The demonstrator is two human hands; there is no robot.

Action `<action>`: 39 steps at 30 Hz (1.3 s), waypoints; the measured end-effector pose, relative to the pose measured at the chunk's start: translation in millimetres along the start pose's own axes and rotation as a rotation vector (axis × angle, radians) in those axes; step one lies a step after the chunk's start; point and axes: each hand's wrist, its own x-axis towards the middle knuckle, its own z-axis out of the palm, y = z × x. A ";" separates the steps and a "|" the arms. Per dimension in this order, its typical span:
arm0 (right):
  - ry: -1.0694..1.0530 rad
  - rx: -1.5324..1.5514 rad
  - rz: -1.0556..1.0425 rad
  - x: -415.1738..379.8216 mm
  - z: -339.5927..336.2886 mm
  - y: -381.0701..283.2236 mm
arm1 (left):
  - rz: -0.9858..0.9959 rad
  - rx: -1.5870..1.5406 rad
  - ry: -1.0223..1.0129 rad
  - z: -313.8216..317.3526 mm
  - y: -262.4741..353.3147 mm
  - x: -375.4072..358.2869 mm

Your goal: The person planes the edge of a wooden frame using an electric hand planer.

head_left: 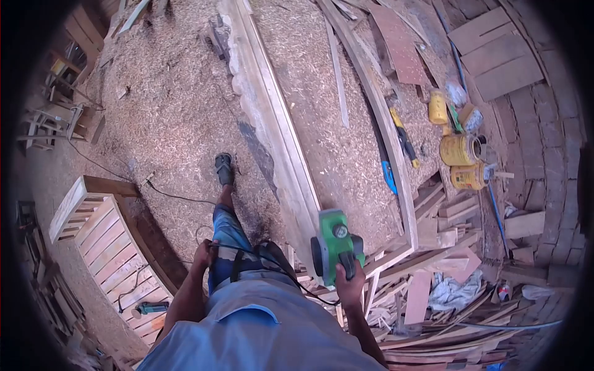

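Observation:
My right hand [350,282] grips the rear handle of a green electric planer [334,242], which rests on the near end of a long pale wooden plank [272,117] running away from me. My left hand [203,253] hangs by my thigh and holds the planer's black power cord [247,249], which runs across my waist toward the tool. One foot in a dark sandal [224,168] stands on the sawdust left of the plank.
Sawdust and shavings cover the floor. A slatted wooden frame [108,238] lies at the left with a small power tool [151,307] on it. Yellow cans [461,149], hand tools and scrap offcuts [433,290] crowd the right. More planks lean beyond.

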 end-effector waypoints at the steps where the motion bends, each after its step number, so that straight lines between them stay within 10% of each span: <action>1: 0.007 -0.041 -0.011 17.4 9.8 -13.2 | -0.013 -0.054 -0.015 -5.2 -8.1 1.7; 15: 0.027 0.060 -0.208 353.7 203.6 -269.1 | 0.007 -0.424 0.320 -38.6 -55.3 64.9; 18: 0.058 -0.026 -0.232 429.3 250.8 -330.7 | -0.244 -0.521 0.349 -51.7 -14.8 92.0; 39: -0.006 -0.099 -0.254 878.4 515.8 -702.0 | -0.297 -0.572 0.403 -251.7 233.5 329.3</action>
